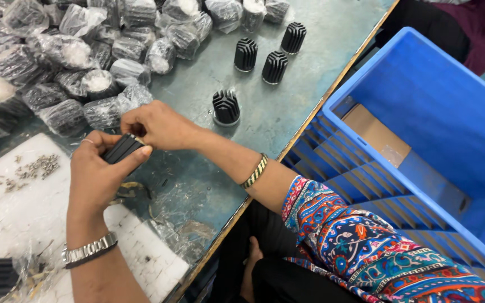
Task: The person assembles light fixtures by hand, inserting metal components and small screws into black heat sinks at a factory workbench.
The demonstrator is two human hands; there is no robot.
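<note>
At centre left of the frame, the left hand [97, 168] grips a black finned part [122, 148] above the surface [287, 106]. The right hand [155, 124] pinches its upper end with closed fingers [133, 130]. Bagged parts [63, 67] fill the upper left.

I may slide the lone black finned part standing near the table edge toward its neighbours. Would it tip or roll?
The finned part stands upright on a broad round base, so it probably slides on the table rather than tipping. Laid sideways, its cylindrical shape might roll. The rigid-looking fins suggest it is stiff, maybe heavy for its size.
</note>
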